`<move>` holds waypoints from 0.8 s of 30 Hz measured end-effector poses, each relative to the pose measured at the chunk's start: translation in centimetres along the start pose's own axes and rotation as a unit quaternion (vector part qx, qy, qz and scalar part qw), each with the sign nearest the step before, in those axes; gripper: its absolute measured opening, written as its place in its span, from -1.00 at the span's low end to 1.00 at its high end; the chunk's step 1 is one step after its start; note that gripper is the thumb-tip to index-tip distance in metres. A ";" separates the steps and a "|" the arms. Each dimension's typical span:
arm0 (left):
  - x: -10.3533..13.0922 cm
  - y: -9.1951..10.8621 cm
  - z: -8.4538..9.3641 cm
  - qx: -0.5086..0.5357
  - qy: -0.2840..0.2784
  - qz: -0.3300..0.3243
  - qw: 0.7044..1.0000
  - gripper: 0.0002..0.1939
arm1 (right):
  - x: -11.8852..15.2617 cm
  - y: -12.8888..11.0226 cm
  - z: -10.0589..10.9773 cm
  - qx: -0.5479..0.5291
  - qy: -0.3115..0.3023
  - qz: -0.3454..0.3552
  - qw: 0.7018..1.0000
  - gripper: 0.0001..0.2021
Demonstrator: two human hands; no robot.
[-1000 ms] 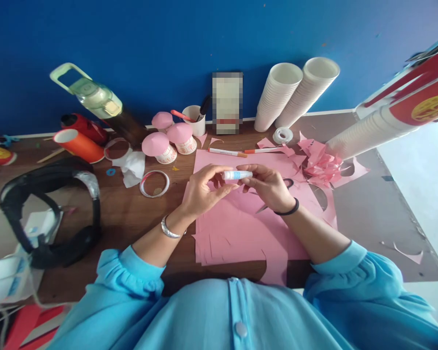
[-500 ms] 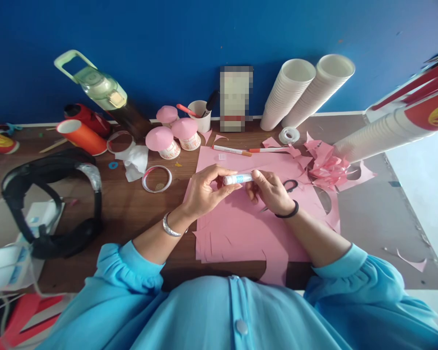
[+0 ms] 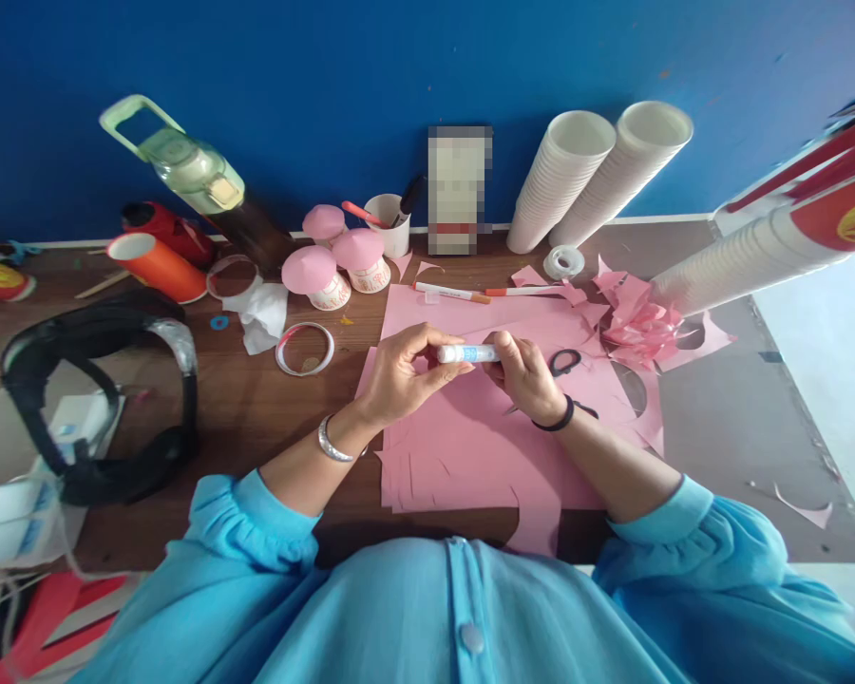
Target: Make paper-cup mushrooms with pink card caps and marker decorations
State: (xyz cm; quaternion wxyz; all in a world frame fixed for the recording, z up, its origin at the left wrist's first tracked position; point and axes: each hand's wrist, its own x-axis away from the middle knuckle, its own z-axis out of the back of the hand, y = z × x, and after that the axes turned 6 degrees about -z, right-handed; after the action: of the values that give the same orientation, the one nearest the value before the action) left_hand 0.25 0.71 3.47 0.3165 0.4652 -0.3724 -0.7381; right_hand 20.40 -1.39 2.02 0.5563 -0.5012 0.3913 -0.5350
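Observation:
Both my hands hold a small white glue stick (image 3: 470,353) with a blue label, level above pink paper sheets (image 3: 456,456). My left hand (image 3: 406,370) pinches its left end between thumb and fingers. My right hand (image 3: 531,378) is closed round the right end, thumb on top. Under and beside my right hand lies a pair of scissors (image 3: 564,362) with black handles, partly hidden by the hand and wrist. Two markers (image 3: 452,293) lie along the top edge of the paper.
Pink-roofed paper cups (image 3: 360,252) stand at the back, beside a cup of pens (image 3: 389,218). White cup stacks (image 3: 562,180) lean near the wall. Pink scraps (image 3: 634,323) and a tape roll (image 3: 564,262) lie right. A bottle (image 3: 199,176) and black headset-like band (image 3: 100,399) sit left.
My right hand has turned and its fingers have curled in further round the glue stick's end. The glue stick is now more level, its label turned. My left hand has stayed nearly still.

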 end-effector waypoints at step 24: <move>0.2 -0.8 -0.1 0.038 0.023 0.036 0.998 -0.77 | 0.0 -0.1 0.0 -0.016 -0.011 0.060 0.998 -0.49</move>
State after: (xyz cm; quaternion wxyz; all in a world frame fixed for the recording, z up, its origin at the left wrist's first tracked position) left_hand 0.20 0.90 2.65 0.3335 0.4802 -0.4091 -0.7006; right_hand 20.34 -1.35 2.07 0.5836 -0.4914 0.4234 -0.4886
